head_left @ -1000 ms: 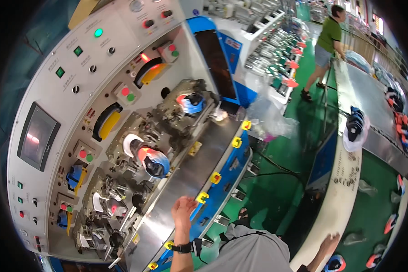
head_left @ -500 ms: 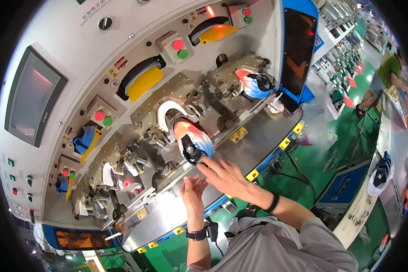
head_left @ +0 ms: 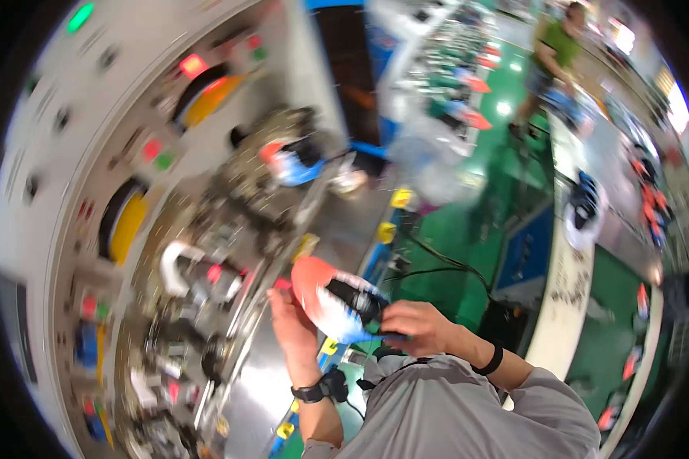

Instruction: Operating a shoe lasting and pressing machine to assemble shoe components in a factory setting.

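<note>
A shoe upper [head_left: 318, 302], orange-red at the toe, white in the middle and blue along the edge with a black tongue and collar, is held over the machine's front edge. My right hand [head_left: 421, 327] is closed on its black heel end. My left hand [head_left: 292, 333] is beside the upper's left side with fingers stretched upward; I cannot tell whether it touches. Another shoe upper [head_left: 295, 167] in similar colours sits on the far machine station. A white U-shaped form [head_left: 174, 268] is on the nearer station, with no upper at it.
Red and green push buttons [head_left: 157, 155] and yellow guards [head_left: 128, 227] line the machine's panel. At right, a white-edged bench [head_left: 563, 283] carries a dark shoe piece [head_left: 584, 203]. A person in green [head_left: 559, 46] stands farther off. Cables [head_left: 459, 269] hang over the green floor.
The shoe upper has come off the machine station and is now in my right hand, closer to me. My left hand has risen beside it. The view has swung to the right.
</note>
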